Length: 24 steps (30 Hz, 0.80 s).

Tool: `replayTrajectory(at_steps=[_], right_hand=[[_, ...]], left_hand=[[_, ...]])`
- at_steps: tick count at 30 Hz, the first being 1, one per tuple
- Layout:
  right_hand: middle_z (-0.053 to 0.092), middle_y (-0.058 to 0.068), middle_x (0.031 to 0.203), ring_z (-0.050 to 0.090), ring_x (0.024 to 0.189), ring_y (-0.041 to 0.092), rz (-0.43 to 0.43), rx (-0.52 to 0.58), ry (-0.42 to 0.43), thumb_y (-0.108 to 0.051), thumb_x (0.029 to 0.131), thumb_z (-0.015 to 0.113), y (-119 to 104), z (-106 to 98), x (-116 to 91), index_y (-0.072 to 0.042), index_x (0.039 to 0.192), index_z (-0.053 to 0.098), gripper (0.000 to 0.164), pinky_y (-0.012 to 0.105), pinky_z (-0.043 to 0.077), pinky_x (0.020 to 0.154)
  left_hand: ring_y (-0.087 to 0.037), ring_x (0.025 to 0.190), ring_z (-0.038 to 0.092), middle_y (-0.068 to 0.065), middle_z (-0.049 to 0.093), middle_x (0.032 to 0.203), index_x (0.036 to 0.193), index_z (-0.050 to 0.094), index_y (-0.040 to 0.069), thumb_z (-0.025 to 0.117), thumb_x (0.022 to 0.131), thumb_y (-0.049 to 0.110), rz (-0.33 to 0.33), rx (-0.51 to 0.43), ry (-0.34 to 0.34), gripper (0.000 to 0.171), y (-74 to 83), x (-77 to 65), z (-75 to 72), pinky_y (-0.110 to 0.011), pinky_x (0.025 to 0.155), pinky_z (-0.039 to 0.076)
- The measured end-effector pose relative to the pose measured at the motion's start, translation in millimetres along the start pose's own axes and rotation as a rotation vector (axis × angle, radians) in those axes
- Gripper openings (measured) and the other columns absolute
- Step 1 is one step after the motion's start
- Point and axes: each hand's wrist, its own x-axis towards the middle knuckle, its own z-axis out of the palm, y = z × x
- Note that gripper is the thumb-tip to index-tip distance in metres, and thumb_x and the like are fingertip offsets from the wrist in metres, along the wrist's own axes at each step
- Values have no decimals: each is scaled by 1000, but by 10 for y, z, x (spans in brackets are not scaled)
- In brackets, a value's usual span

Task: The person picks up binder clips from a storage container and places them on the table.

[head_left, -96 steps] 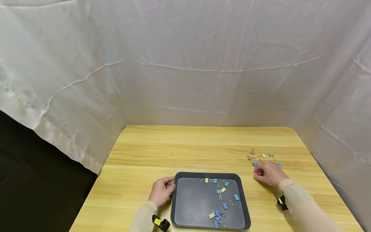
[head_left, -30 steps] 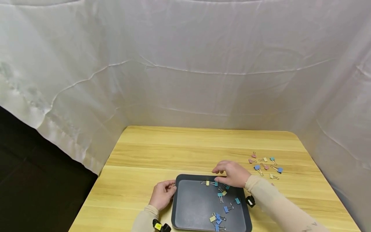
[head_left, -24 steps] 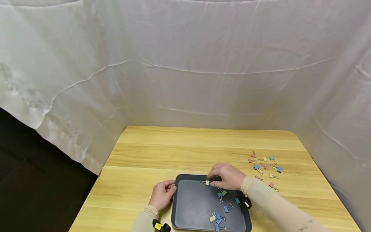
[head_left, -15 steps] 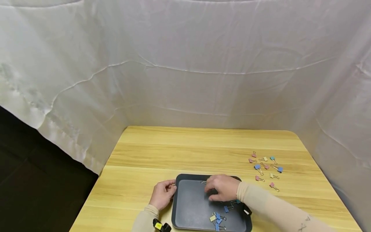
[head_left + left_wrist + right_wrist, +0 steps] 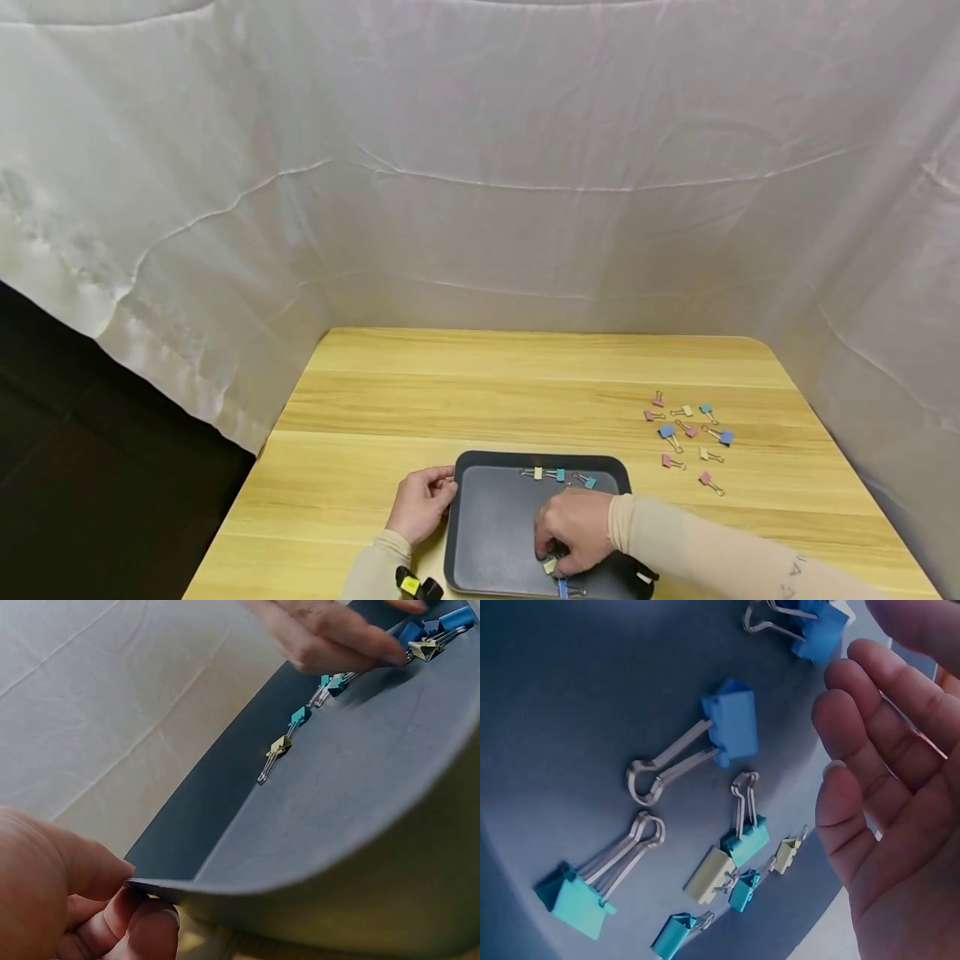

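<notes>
My left hand [image 5: 422,506] pinches the left rim of a dark grey tray [image 5: 487,521], thumb above the rim and fingers below it in the left wrist view. My right hand [image 5: 579,527] is low over the tray's right half, fingers loosely bent. Its fingertips are right by a yellow binder clip [image 5: 550,566] that lies among blue binder clips [image 5: 733,724]. The right wrist view shows thumb and fingers apart, with nothing between them. Teal binder clips [image 5: 589,482] and another yellow clip [image 5: 537,473] lie along the tray's far side. The hand hides several clips from the head view.
Several loose binder clips, such as a pink one [image 5: 707,479] and a blue one [image 5: 667,432], lie on the wooden table [image 5: 420,383] right of the tray. Pale fabric [image 5: 480,242] hangs behind the table and at both sides.
My right hand has come left from the table clips to the tray's far edge, then towards me across the tray, uncovering clips along that edge. My left hand has stayed on the rim.
</notes>
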Motion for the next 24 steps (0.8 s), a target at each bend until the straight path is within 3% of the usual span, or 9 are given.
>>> replayTrajectory(at_steps=[8,16,24], right_hand=[[55,-25,75,42,66,-12,8,-44,-47,-29,74,80,-36,84,1,-30,86,71,15,7,36,59],[49,-23,67,36,57,-12,-5,-68,-11,-28,77,76,-79,85,65,-29,79,65,11,8,32,53],[52,-24,68,40,58,-13,73,-43,29,-28,81,77,-66,57,105,-27,83,69,9,9,35,54]], left_hand=[[-12,60,58,-4,60,78,114,64,-9,61,90,2,6,-33,-10,27,-16,6,11,-26,51,51],[-12,61,56,-4,60,78,113,65,-8,62,89,2,13,-20,2,26,-14,1,4,-26,50,50],[-12,61,57,-4,60,78,114,64,-8,62,89,2,2,-42,-4,26,-8,-2,15,-25,51,50]])
